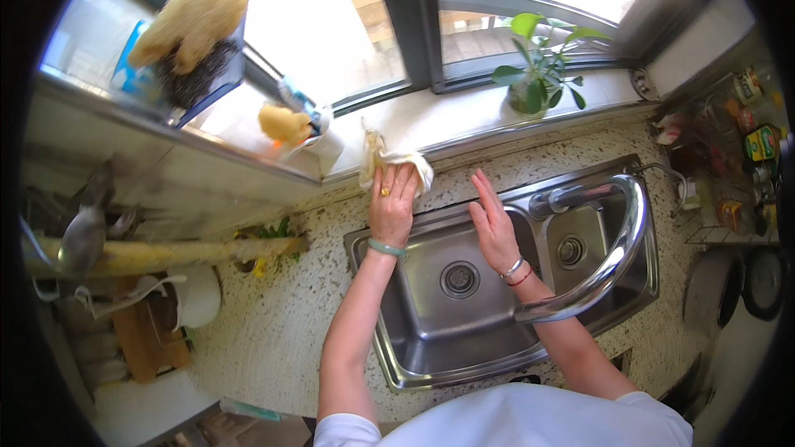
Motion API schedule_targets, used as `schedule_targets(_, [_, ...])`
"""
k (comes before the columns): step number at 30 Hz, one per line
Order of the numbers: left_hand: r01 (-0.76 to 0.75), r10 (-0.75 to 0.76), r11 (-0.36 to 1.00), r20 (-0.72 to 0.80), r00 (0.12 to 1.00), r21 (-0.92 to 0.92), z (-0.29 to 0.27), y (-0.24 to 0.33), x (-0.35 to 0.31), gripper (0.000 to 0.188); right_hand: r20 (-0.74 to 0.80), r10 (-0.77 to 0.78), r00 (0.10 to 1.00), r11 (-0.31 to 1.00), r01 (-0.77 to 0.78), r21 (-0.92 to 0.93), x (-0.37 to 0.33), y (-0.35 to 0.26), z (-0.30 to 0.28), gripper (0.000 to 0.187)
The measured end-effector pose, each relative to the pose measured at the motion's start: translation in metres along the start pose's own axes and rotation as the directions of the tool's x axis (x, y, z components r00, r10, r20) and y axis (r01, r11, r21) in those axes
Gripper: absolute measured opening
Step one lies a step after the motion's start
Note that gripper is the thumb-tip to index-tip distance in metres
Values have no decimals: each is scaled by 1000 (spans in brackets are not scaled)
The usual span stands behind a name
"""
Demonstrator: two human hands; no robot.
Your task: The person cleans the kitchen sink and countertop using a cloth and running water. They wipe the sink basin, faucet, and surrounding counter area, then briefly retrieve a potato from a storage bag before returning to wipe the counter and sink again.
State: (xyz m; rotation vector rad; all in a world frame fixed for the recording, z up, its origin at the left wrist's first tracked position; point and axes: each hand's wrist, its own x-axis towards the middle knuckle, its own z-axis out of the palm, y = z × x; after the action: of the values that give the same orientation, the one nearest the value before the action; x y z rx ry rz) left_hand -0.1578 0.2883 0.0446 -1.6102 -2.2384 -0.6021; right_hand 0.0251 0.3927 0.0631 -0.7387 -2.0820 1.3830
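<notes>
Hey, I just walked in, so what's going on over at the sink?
A person stands at the sink. Their left hand lies over a pale cloth on the counter strip behind it, near the windowsill. Their right hand is empty and open above the sink, fingers extended. The curved faucet arches over the right forearm, and no water shows running.

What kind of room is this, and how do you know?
It looks like a kitchen, probably in a home. There's a double metal sink set into the speckled counter, a big curved tap over it, and a metal ladle on the left.
</notes>
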Motion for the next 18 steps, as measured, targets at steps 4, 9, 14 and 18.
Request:
schedule_targets(4, [233,-203,971,319,926,-60,-25,-34,-86,49,43,-15,999,1000,15,-2,-10,3,5,46])
schedule_targets(9, [367,-406,914,358,841,173,-6,-30,-88,50,83,-17,996,999,21,-46,-15,3,14,46])
schedule_targets(14, [257,-321,943,363,875,214,13,-5,-68,57,77,6,997,998,-2,-60,-12,16,12,45])
schedule_targets(18, [87,-34,974,245,969,-210,51,49,-31,60,109,-32,994,988,48,-144,-11,23,23,47])
